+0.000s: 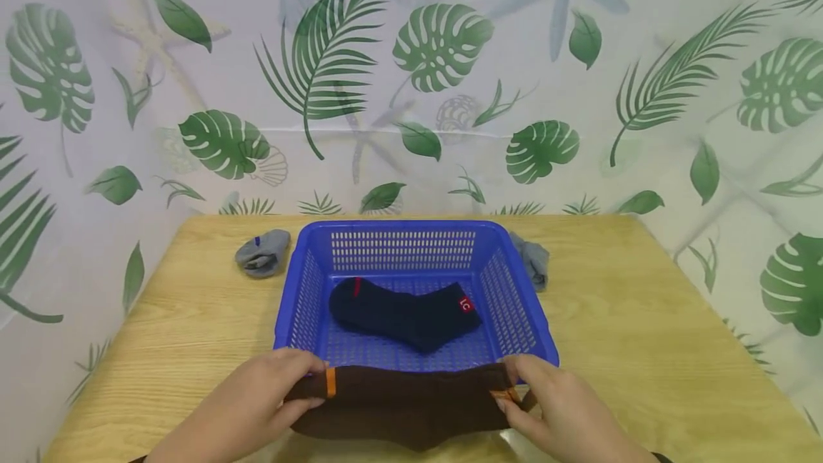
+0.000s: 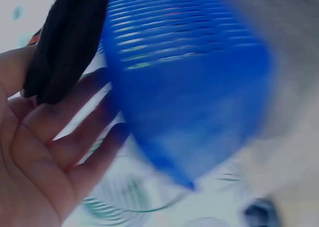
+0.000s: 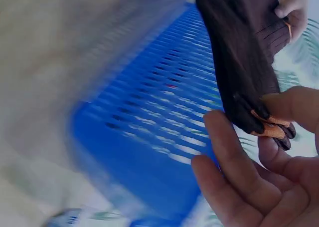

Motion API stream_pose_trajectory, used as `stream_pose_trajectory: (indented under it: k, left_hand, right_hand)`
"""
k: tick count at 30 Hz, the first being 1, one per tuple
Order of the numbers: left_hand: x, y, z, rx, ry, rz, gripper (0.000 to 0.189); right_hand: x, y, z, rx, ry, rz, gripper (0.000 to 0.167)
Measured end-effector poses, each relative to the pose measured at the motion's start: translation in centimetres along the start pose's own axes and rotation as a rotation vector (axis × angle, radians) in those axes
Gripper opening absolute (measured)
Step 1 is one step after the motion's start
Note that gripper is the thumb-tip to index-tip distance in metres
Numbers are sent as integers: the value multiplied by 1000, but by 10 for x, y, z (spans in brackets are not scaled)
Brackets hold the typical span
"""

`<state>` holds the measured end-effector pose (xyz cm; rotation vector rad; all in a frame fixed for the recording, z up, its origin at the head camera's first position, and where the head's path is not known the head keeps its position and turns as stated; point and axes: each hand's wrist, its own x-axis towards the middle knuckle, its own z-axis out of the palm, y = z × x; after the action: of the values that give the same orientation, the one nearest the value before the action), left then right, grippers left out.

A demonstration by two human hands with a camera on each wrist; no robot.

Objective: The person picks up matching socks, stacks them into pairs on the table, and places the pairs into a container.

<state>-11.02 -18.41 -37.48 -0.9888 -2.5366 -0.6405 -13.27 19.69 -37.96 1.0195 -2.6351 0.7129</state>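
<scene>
A dark brown sock [image 1: 411, 406] with orange bands is stretched sideways across the front of a blue plastic basket [image 1: 296, 284]. My left hand [image 1: 257, 399] pinches its left end between thumb and fingers. The right hand [image 1: 553, 406] pinches the other end, where orange trim shows; in the right wrist view the brown sock [image 3: 244, 62] hangs in folds from thumb and fingertips. Inside the basket lies a dark navy sock [image 1: 405, 313] with a red tag and a red stripe. Whether the brown sock touches the basket's front rim cannot be told.
A crumpled grey sock [image 1: 263, 252] lies left of the basket. Another grey bundle [image 1: 532, 261] sits against its right side, partly hidden by the rim. The wooden table [image 1: 643, 349] ends at a leaf-patterned cloth backdrop [image 1: 476, 170].
</scene>
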Motion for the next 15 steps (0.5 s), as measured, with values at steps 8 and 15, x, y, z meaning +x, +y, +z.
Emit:
stream_pose_trajectory:
  k: [8, 15]
  left_hand:
    - [72, -4, -64, -167, 123, -210, 26]
    - [145, -55, -45, -298, -68, -561, 29]
  right_hand:
    - [75, -8, -63, 403, 12, 77, 23]
    - [168, 21, -62, 247, -203, 321, 40]
